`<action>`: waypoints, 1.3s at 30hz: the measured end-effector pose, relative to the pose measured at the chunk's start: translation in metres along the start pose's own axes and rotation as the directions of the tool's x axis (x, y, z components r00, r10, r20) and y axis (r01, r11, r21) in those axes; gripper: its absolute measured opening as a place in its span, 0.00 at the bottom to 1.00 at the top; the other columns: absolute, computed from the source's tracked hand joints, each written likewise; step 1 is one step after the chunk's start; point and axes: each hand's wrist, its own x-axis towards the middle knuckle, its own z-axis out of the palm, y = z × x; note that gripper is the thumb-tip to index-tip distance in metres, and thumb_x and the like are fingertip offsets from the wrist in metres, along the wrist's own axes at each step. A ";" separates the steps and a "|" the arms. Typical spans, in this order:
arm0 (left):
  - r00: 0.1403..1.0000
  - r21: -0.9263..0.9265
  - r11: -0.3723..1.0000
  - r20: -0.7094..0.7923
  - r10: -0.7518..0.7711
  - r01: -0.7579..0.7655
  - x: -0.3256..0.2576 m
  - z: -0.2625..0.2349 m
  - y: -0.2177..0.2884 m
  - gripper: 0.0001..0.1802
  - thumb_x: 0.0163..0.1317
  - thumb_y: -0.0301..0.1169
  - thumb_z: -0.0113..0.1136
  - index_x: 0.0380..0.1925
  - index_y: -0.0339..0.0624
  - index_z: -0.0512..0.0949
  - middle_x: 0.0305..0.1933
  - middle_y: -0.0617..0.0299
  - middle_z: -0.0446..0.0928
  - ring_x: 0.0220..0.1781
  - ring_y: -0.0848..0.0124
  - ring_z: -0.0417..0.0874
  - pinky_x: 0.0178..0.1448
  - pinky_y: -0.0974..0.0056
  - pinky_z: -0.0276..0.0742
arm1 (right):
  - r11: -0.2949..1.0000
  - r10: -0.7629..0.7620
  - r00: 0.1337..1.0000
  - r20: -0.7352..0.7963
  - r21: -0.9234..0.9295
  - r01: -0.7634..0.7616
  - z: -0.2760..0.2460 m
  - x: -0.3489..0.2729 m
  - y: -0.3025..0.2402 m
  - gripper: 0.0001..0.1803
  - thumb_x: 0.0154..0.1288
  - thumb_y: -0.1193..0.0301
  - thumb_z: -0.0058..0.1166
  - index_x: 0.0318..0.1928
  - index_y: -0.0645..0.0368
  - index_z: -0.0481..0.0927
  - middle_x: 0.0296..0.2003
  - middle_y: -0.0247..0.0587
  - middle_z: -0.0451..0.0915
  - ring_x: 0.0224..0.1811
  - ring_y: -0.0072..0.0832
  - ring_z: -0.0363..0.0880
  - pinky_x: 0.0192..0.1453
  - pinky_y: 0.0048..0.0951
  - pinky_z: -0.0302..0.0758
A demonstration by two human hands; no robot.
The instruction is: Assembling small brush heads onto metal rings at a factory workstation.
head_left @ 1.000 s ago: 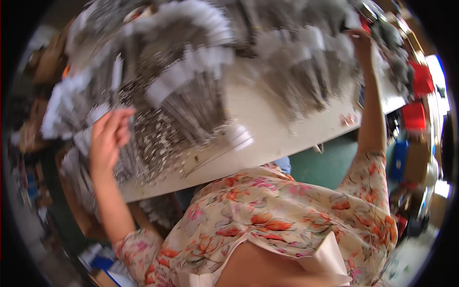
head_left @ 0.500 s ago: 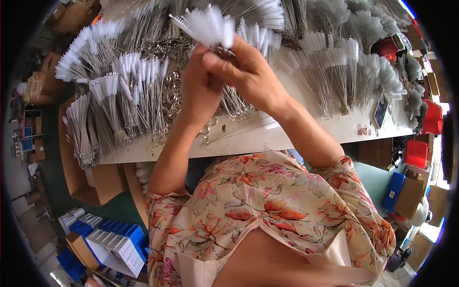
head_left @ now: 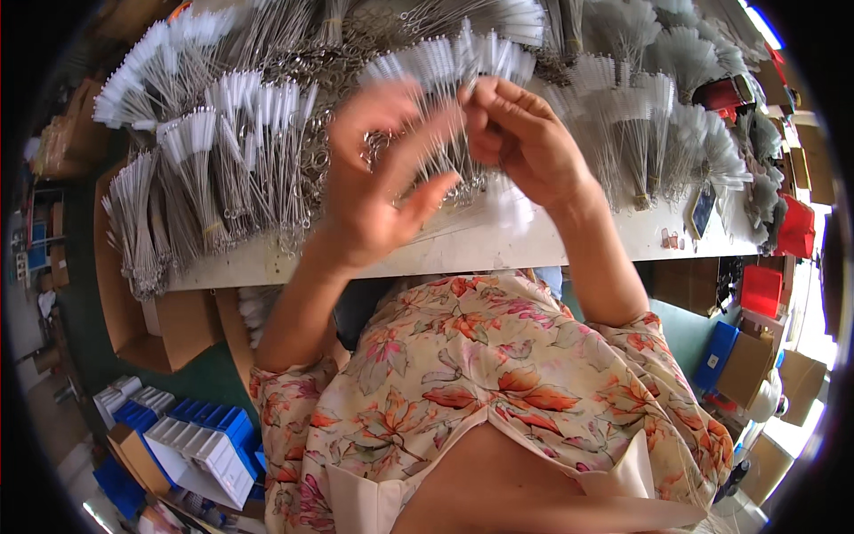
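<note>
My right hand [head_left: 531, 142] is closed, thumb and fingertips pinched at a thin wire end. Just below it hangs a blurred cluster of white bristle heads [head_left: 511, 209], which appears to belong to small wire-handled brushes in this hand. My left hand [head_left: 369, 191] is smeared by motion; its fingers are spread, with the index finger reaching toward the right fingertips, and I see nothing clearly held in it. Behind both hands lies a fanned pile of white-bristled wire brushes [head_left: 427, 67]. Metal rings [head_left: 316, 151] lie heaped beside the left hand.
Tied bundles of brushes [head_left: 191, 151] fill the table's left side, with more bundles [head_left: 636, 107] on the right. A small dark rectangular object [head_left: 703, 212] lies near the table's right front edge [head_left: 623, 249]. An open cardboard box [head_left: 173, 334] stands below left, near blue-and-white bins [head_left: 200, 449].
My hands have come apart from around the raised brush cluster. The white heads went from above the hands to below the right one. My left hand has opened.
</note>
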 end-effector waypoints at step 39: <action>0.643 -0.490 0.436 0.420 -0.640 0.755 -0.027 -0.070 0.037 0.09 0.56 0.17 0.53 0.38 0.33 0.77 0.47 0.48 0.74 0.42 0.72 0.78 0.42 0.71 0.78 | 0.807 0.135 0.982 0.134 -0.590 -0.030 0.034 -0.032 0.042 0.06 0.61 0.73 0.53 0.36 0.62 0.79 0.25 0.32 0.78 0.23 0.16 0.71 0.26 0.19 0.69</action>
